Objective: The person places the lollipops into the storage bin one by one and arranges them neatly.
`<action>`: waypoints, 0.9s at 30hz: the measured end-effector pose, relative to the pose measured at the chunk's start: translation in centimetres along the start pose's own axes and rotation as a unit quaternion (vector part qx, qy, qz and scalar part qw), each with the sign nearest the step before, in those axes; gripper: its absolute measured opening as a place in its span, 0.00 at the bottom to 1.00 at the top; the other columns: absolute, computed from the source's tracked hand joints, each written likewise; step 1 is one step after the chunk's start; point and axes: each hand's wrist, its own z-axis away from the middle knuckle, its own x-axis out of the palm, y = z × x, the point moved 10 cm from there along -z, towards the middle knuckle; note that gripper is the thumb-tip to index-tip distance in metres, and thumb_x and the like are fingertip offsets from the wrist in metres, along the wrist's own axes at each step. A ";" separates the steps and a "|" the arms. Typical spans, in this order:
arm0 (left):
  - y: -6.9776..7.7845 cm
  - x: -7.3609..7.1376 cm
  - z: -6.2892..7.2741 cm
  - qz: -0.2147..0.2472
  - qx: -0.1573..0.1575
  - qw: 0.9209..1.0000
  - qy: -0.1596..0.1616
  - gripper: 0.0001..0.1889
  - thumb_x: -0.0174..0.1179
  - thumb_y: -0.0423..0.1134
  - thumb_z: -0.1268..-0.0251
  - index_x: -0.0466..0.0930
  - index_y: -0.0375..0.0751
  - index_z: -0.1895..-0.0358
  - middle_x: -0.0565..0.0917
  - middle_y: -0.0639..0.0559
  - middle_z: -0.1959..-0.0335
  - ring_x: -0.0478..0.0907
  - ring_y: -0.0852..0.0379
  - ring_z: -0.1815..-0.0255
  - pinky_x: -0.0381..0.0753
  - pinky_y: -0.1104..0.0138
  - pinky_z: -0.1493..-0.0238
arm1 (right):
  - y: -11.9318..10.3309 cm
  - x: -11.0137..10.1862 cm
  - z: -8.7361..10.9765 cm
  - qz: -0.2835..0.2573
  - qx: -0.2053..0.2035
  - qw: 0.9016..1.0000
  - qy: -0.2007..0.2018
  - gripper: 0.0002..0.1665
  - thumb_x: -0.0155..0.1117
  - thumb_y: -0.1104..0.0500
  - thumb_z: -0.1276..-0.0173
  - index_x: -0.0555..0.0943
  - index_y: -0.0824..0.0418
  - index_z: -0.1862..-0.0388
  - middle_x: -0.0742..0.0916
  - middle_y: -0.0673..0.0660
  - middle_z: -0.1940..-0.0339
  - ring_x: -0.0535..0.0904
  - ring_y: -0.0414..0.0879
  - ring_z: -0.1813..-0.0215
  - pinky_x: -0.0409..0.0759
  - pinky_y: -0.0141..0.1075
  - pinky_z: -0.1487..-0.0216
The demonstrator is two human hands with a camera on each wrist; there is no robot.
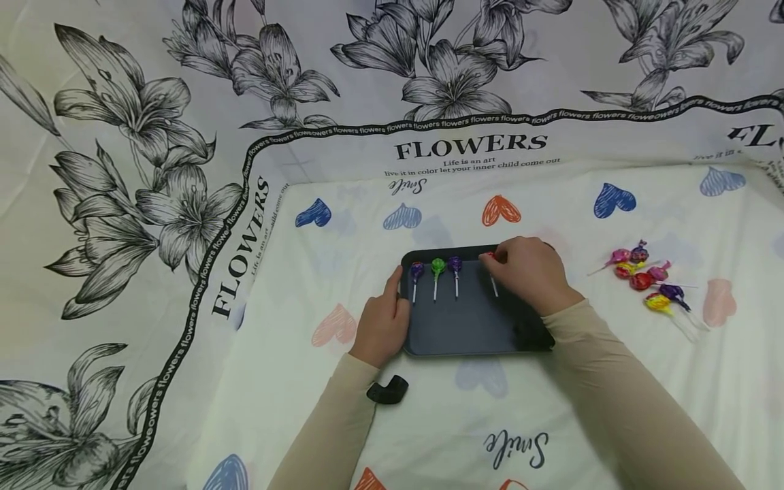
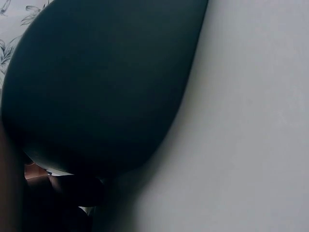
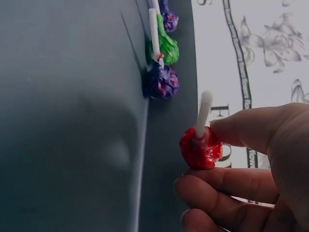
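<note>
Spreading under everything you handle is the printed cloth [image 1: 275, 381], white, with hearts and lettering. Next in size comes the dark tray [image 1: 465, 333], which lies on it in front of you. To the right of the tray, well apart from it and directly on the cloth, you have a loose heap of lollipops [image 1: 642, 281], about seven, pink, red, yellow and purple, their sticks at mixed angles.

Your right hand [image 1: 533, 272] is over the tray's far right part, its fingers pinching one sweet. Your left hand [image 1: 381, 320] is at the tray's left edge, index finger straight along the side and thumb by the rim; you cannot tell from these views how the other fingers lie. Near your left wrist is a small black piece [image 1: 388, 391].

Along the far edge, inside the tray, you have three lollipops side by side, sticks toward you: a purple one [image 1: 417, 269], a green one [image 1: 437, 266] and another purple one [image 1: 454, 264]. The red lollipop [image 3: 200, 150] is gripped by its wrapped head, beyond a wider gap in that line; whether it touches the tray is unclear. So you seem under halfway: three placed, a fourth in your fingers, the heap left.
</note>
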 end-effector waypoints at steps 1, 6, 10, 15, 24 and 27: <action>0.0 0.0 0.0 0.001 0.000 1.000 0.000 0.35 0.43 0.40 0.28 0.59 0.44 0.16 0.70 0.55 0.83 0.63 0.56 0.83 0.60 0.61 0.78 | -0.1 0.1 -0.1 0.006 -0.002 1.000 0.001 0.23 0.64 0.44 0.27 0.93 0.60 0.65 0.90 0.54 0.74 0.83 0.52 0.71 0.76 0.46 0.70; 0.0 -0.2 0.1 -0.003 0.000 1.000 0.002 0.35 0.43 0.40 0.27 0.59 0.43 0.16 0.68 0.55 0.84 0.63 0.55 0.83 0.60 0.61 0.78 | -0.3 1.3 -0.2 0.021 0.001 1.000 -0.012 0.22 0.63 0.43 0.27 0.91 0.57 0.70 0.88 0.52 0.77 0.80 0.49 0.74 0.71 0.43 0.76; -0.1 -0.1 0.1 -0.008 -0.002 1.000 -0.002 0.35 0.42 0.40 0.27 0.59 0.44 0.16 0.67 0.55 0.84 0.64 0.55 0.82 0.61 0.61 0.77 | -0.3 2.2 -0.3 0.031 0.003 0.999 -0.019 0.21 0.64 0.43 0.28 0.89 0.55 0.74 0.86 0.51 0.79 0.78 0.49 0.76 0.68 0.42 0.77; -0.1 0.0 0.1 -0.010 0.000 1.000 -0.003 0.35 0.43 0.39 0.27 0.58 0.43 0.16 0.67 0.55 0.85 0.65 0.54 0.81 0.62 0.61 0.77 | -0.4 2.2 -0.4 0.033 -0.001 0.999 -0.007 0.21 0.65 0.43 0.27 0.91 0.56 0.71 0.88 0.53 0.76 0.80 0.50 0.74 0.70 0.43 0.76; 0.0 -0.1 0.1 -0.010 0.003 1.000 0.003 0.35 0.43 0.40 0.27 0.59 0.43 0.16 0.66 0.55 0.85 0.64 0.54 0.82 0.61 0.61 0.77 | -0.7 2.4 -0.6 0.036 0.001 0.999 -0.013 0.21 0.65 0.43 0.27 0.92 0.57 0.68 0.89 0.55 0.72 0.81 0.50 0.73 0.72 0.43 0.76; 0.1 -0.1 0.1 -0.009 0.005 1.000 0.003 0.35 0.43 0.39 0.27 0.59 0.43 0.16 0.66 0.55 0.85 0.64 0.55 0.82 0.60 0.61 0.78 | -0.7 2.5 -0.6 0.043 0.002 0.999 -0.012 0.23 0.65 0.43 0.26 0.90 0.57 0.74 0.86 0.54 0.77 0.78 0.50 0.75 0.69 0.42 0.77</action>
